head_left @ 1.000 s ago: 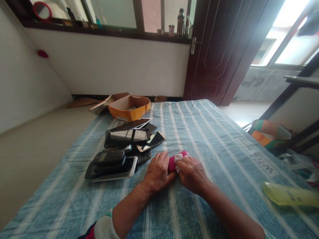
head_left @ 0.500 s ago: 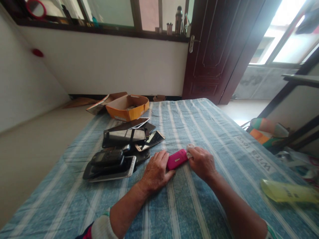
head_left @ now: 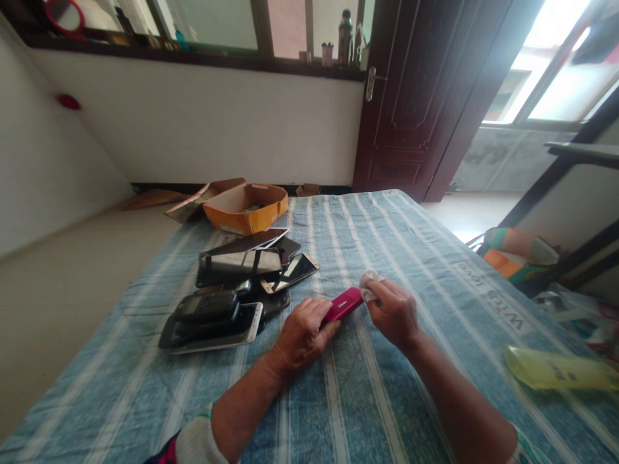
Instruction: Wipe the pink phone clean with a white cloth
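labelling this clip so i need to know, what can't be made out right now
Pink phone, head view: lower-left end hidden by the left grip; lettering too small.
Wad, head view: partly hidden by the right grip.
Box, head view: contents too small, partly behind its wall.
Yellow packet, head view: right end cut off by the picture's edge; print blurred.

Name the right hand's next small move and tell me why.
Probably a short wipe over the far end of the pink phone: the right hand pinches the crumpled white wipe right by that end, while the left hand holds the other end, which should steady it.
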{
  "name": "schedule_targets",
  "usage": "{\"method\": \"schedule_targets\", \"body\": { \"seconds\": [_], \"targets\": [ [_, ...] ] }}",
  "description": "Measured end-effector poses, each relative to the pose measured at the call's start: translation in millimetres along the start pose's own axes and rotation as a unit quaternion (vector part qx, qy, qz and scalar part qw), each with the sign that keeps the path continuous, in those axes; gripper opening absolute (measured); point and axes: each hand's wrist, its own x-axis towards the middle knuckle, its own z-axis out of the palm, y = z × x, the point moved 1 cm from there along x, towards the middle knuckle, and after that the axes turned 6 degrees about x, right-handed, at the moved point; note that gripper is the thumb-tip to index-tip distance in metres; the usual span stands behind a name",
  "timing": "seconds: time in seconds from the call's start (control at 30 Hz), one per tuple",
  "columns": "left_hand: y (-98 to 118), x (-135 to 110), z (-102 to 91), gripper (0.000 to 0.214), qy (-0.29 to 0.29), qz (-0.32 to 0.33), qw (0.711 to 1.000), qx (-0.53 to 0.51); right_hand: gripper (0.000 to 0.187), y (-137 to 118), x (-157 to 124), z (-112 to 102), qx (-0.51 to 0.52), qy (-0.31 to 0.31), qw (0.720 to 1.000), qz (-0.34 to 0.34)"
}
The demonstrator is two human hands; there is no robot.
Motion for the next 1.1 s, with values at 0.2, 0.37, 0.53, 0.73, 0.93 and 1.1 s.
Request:
{"method": "schedule_targets", "body": {
  "seconds": [0.2, 0.37, 0.53, 0.73, 0.93, 1.1],
  "targets": [
    [-6, 0, 5.6, 0.030, 0.019, -0.005, 1.000, 0.014, 0.023, -36, -8, 6, 0.022, 0.001, 0.984, -0.177],
    [-8, 0, 8.0, 0.035, 0.019, -0.010, 0.999, 0.037, 0.023, -38, -10, 15, -0.019, -0.003, 0.984, -0.177],
    [-6, 2, 6.9, 0.031, 0.056, 0.009, 0.998, 0.037, 0.024, -13, -1, 15, -0.069, 0.027, 0.989, -0.129],
    [-6, 2, 7.3, 0.030, 0.062, 0.016, 0.997, 0.043, 0.026, -17, -3, 17, -0.063, 0.039, 0.989, -0.126],
    [-8, 2, 8.1, 0.034, 0.041, -0.011, 0.999, 0.032, 0.023, -34, -10, 23, -0.033, 0.011, 0.986, -0.162],
    [-8, 2, 8.2, 0.030, 0.056, 0.001, 0.998, 0.025, 0.022, -20, -4, 21, -0.053, 0.019, 0.990, -0.131]
  ]
}}
